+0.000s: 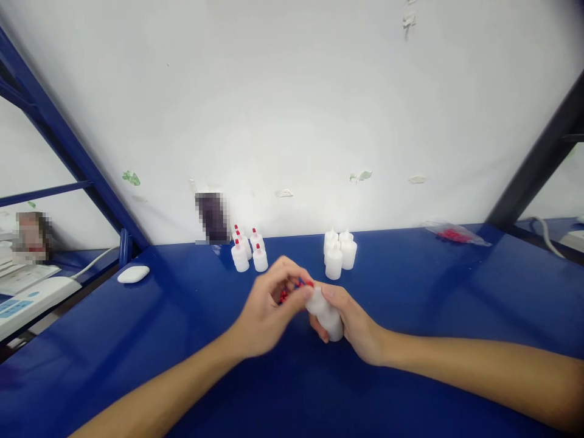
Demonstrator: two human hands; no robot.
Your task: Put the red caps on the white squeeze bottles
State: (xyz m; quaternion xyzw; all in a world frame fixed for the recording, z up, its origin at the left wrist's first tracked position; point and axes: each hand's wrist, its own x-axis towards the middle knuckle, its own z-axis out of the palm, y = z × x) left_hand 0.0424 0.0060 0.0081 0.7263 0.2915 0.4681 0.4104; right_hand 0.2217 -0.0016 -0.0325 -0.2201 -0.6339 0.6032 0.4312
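Observation:
A white bottle (331,322) is held upright, slightly tilted, in front of me, with my right hand (358,322) wrapped round its right side. My left hand (269,310) pinches at the bottle's top, where a bit of red shows between thumb and fingers. Behind the left fingers lie small red caps (283,296), partly hidden by the hand. Back left of my hands stand several white bottles with red tips (260,258). Several white bottles without red tips (334,261) stand together behind my right hand.
A clear bag with red pieces (452,234) lies at the back right of the blue table (410,286). A white rounded object (133,274) sits at the left. A blurred dark object (213,218) leans on the wall, and a white power strip (34,301) is at far left.

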